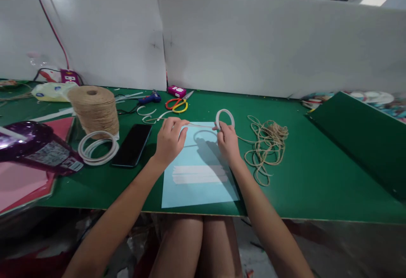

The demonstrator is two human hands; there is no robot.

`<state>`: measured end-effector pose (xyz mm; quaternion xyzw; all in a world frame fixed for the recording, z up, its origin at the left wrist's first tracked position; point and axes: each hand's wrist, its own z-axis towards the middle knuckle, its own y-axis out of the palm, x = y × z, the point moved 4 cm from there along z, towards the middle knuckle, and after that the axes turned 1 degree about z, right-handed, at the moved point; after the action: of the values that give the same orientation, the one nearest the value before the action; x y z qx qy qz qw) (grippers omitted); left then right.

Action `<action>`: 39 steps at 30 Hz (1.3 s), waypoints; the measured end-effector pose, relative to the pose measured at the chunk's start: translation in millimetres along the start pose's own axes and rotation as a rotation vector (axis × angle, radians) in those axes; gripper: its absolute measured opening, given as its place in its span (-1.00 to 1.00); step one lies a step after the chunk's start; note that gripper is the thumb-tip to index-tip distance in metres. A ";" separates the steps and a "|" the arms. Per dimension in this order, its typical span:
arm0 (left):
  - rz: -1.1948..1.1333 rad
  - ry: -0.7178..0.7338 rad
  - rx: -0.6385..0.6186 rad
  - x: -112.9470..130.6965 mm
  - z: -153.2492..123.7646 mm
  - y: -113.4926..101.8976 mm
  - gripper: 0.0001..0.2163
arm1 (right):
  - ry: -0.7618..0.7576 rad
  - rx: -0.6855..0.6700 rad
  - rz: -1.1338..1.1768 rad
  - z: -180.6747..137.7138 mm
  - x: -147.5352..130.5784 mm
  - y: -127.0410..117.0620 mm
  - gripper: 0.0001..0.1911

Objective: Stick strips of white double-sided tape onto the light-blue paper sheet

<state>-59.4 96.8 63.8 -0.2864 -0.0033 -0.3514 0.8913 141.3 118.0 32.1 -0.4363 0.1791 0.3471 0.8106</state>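
My right hand [227, 140] is closed on the lower edge of a white ring [226, 111], which stands up from my fingers. A length of twine [201, 125] stretches between my two hands, over the top of a light blue sheet [196, 193]. My left hand [171, 138] pinches the twine at its left end, fingers together. From my right hand the twine runs on to a loose tangled heap of twine [269, 138] on the green table. Two pale strips [199, 174] lie across the lower part of the sheet.
At left stand a large twine spool [95, 109], several white rings [87, 157], a black phone [133, 145] and a purple package [47, 149]. Behind my left hand lie scissors [179, 104], a blue glue gun [150, 97] and a small purple box [176, 91]. A green board [361, 138] leans at right.
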 end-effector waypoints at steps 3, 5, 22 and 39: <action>0.007 0.000 0.012 -1.6 -1.0 1.1 -0.91 | 0.003 -0.001 -0.003 -0.1 3.7 1.4 -0.60; 0.014 0.015 0.009 -2.2 -1.3 1.9 -0.94 | 0.004 0.005 -0.003 -0.2 5.3 1.7 -0.62; 0.074 0.063 -0.008 -0.9 -2.7 1.8 -0.92 | 0.019 0.005 0.006 7.8 25.2 -4.4 -0.54; 0.098 0.247 -0.065 23.6 -6.6 10.3 -0.86 | 0.233 0.139 0.380 12.7 55.3 -4.7 -0.54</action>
<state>-36.5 84.8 57.9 -0.2696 0.1320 -0.3400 0.8912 183.0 149.3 9.1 -0.3751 0.3739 0.4274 0.7327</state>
